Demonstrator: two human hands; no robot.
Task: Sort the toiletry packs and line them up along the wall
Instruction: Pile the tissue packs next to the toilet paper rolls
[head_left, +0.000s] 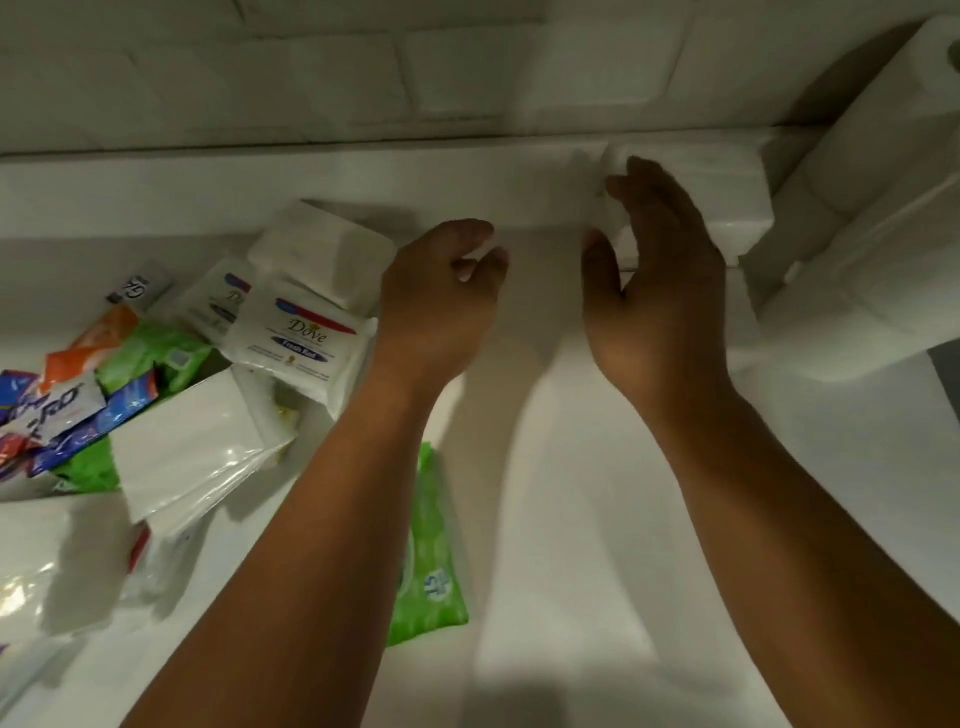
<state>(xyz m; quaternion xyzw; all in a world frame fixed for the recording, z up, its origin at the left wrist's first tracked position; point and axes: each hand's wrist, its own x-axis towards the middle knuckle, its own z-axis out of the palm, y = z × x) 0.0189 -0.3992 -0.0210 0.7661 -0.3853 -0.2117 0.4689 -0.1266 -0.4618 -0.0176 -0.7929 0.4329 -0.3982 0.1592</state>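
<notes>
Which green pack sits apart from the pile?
The green pack beneath the left forearm, lying alone; the other green packs sit in the left-hand heap.

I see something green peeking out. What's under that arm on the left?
A green wipes pack lies flat on the white counter under the left forearm. The arm covers its left side, so most of the label is hidden.

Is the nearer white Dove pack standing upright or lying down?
Lying down: the nearer white plastic Dove pack shows its whole printed face upward to the head camera.
</notes>
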